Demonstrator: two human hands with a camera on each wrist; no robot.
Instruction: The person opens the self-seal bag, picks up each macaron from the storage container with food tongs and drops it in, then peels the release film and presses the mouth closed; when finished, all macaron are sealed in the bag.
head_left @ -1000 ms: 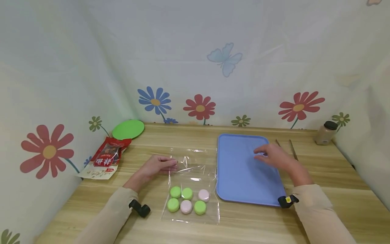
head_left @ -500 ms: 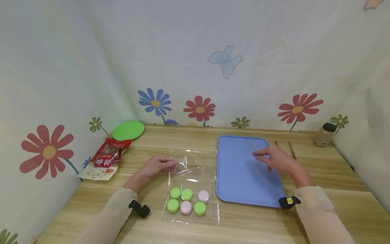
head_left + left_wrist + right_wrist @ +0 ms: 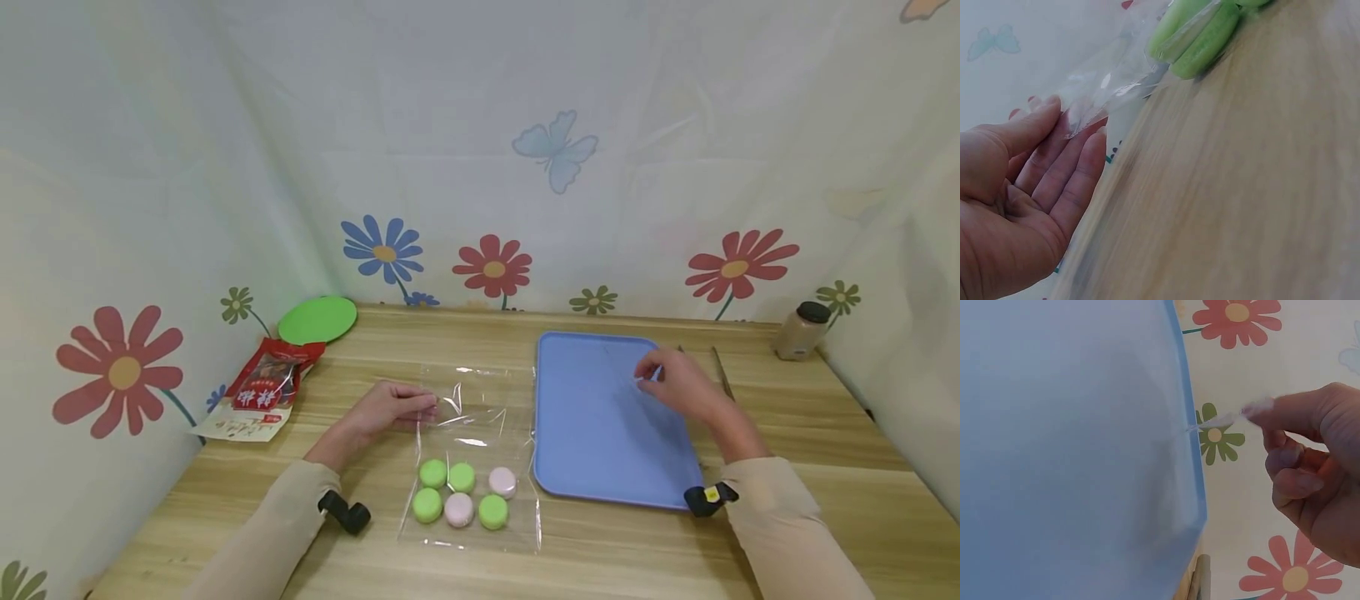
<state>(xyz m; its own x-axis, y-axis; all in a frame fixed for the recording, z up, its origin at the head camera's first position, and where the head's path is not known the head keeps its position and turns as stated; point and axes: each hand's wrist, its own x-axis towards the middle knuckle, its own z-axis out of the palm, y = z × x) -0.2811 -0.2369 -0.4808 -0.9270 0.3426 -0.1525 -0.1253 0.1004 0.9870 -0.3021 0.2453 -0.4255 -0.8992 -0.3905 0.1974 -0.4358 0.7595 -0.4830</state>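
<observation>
A clear plastic bag [image 3: 480,425] lies on the wooden table in the head view, with several green macarons [image 3: 427,505] and pink macarons [image 3: 459,509] inside near its front end. My left hand [image 3: 390,408] pinches the bag's left edge toward the far end; the left wrist view shows the film between thumb and fingers. Above the right side of a blue tray [image 3: 600,433], my right hand [image 3: 678,385] pinches a thin translucent strip [image 3: 1222,421] between thumb and forefinger. The strip is barely visible in the head view.
A red snack packet [image 3: 262,387] lies at the left, with a green round plate [image 3: 317,320] behind it. Metal tongs [image 3: 722,372] lie beyond the right hand. A black-lidded jar [image 3: 801,332] stands at the far right corner.
My right hand shifts slightly left and then back to the right over the tray, its fingers now more curled. The left hand and the bag stay in place.
</observation>
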